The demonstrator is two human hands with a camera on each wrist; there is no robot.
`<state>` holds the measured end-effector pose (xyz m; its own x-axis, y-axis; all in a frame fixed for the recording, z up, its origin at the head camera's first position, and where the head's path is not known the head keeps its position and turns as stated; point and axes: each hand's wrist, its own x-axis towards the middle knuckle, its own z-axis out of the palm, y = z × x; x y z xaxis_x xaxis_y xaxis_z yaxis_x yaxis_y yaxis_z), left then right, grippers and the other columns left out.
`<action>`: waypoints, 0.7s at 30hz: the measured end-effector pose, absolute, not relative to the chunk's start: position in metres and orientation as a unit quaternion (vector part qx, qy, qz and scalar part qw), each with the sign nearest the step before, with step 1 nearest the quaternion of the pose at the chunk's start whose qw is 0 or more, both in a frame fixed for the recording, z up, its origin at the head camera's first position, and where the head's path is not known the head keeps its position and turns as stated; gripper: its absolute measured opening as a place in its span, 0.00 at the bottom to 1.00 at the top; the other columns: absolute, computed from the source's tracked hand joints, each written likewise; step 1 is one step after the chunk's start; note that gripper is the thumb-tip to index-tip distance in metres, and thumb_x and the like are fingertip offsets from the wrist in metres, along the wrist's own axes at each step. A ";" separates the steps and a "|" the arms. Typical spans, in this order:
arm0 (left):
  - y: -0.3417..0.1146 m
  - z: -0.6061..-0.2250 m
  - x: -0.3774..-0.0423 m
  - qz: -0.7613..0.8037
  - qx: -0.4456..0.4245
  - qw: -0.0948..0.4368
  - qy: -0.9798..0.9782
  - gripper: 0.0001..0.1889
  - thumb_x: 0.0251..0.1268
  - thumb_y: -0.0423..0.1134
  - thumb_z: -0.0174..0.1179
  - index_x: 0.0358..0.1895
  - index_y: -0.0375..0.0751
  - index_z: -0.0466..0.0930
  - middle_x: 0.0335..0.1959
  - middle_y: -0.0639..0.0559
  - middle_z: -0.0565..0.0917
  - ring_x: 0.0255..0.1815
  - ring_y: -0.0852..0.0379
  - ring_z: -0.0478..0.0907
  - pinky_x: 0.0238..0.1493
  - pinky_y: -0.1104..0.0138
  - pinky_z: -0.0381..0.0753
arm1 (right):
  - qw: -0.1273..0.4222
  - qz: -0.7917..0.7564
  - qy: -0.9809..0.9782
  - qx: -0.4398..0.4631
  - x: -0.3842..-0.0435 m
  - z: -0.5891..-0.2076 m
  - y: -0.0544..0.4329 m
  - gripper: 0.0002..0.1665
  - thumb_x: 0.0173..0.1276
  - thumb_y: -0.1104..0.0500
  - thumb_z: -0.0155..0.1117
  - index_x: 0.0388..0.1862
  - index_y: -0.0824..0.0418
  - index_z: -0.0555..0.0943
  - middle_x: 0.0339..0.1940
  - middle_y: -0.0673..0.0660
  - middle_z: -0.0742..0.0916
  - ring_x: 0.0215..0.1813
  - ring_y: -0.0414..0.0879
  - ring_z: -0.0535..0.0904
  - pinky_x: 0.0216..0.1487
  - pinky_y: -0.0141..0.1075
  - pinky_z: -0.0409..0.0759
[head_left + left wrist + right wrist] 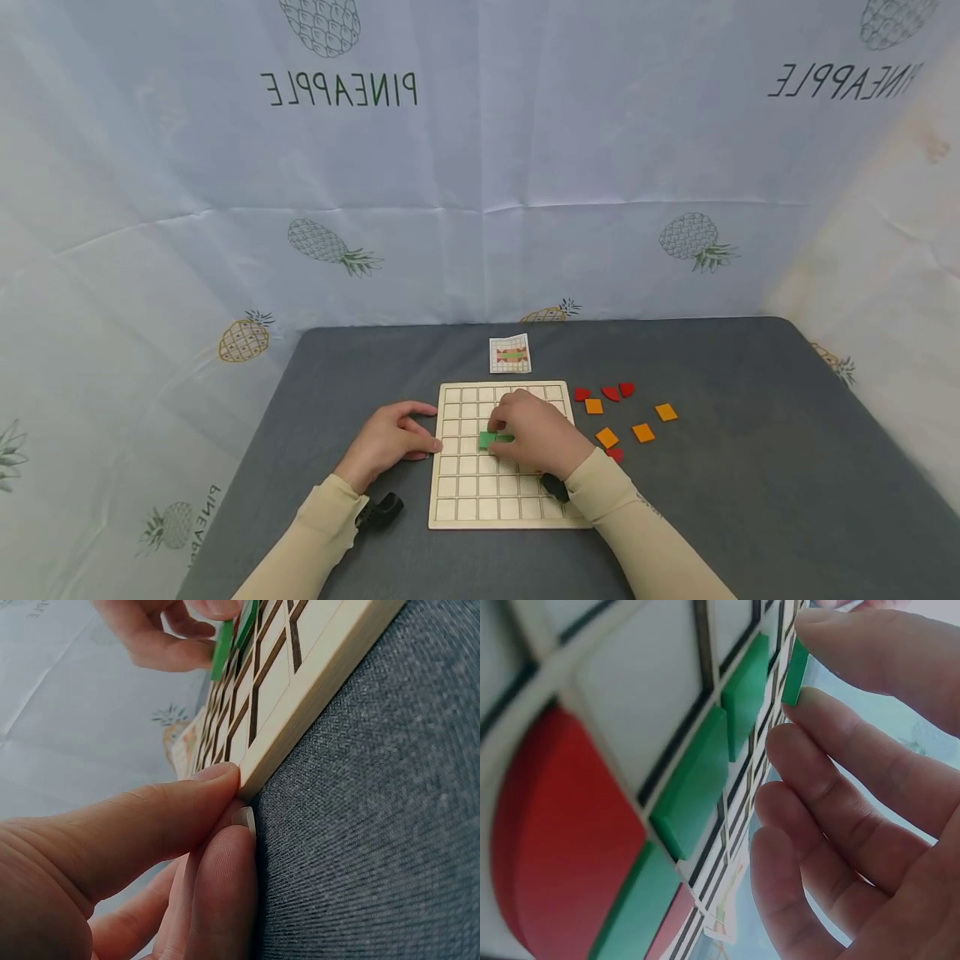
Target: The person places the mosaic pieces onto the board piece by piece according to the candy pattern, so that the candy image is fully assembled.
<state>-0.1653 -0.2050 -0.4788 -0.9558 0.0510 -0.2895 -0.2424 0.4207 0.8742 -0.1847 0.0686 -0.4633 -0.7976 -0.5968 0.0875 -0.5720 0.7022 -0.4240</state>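
Note:
My right hand (536, 433) is over the gridded wooden board (456, 508). Its thumb and index finger pinch a small green tile (796, 671), which stands tilted at the board's surface. Behind it in the right wrist view, more green tiles (694, 784) lie on the board, one next to a red curved piece (562, 832); in the head view the hand hides these red pieces. My left hand (386, 437) rests against the board's left edge. In the left wrist view its thumb (157, 825) touches the board's corner, the other fingers lying beside it.
Behind the board lies a small pattern card (510, 354) with a red, orange and green design. Loose orange squares (642, 432) and red curved pieces (611, 393) are scattered right of the board on the grey table (750, 500). A pineapple-print cloth (525, 167) hangs behind.

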 end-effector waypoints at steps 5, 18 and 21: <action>-0.205 -0.479 -0.165 0.538 -0.056 0.138 0.830 0.32 0.55 0.35 0.83 0.66 0.44 0.85 0.34 0.48 0.92 0.35 0.54 0.90 0.43 0.60 0.94 | 0.025 -0.210 0.923 -0.322 -0.183 -0.464 0.067 0.07 0.68 0.52 0.81 0.41 0.50 0.92 0.38 0.44 0.86 0.43 0.39 0.76 0.42 0.33 0.82; -0.206 -0.480 -0.166 0.535 -0.060 0.139 0.831 0.32 0.55 0.36 0.84 0.65 0.45 0.85 0.34 0.49 0.92 0.35 0.54 0.90 0.43 0.60 0.94 | 0.035 -0.199 0.923 -0.329 -0.184 -0.466 0.064 0.06 0.67 0.54 0.81 0.41 0.50 0.93 0.37 0.45 0.86 0.42 0.39 0.75 0.40 0.32 0.80; -0.205 -0.480 -0.167 0.532 -0.064 0.140 0.832 0.32 0.55 0.36 0.84 0.65 0.46 0.85 0.34 0.49 0.92 0.35 0.54 0.90 0.43 0.60 0.94 | 0.033 -0.196 0.923 -0.329 -0.185 -0.466 0.064 0.05 0.67 0.54 0.80 0.40 0.50 0.93 0.37 0.44 0.86 0.41 0.39 0.74 0.40 0.32 0.79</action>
<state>-0.1666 -0.2051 -0.4795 -0.9525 0.0429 -0.3014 -0.2556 0.4251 0.8683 -0.1846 0.0643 -0.4657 -0.7817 -0.6200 0.0671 -0.5939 0.7073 -0.3834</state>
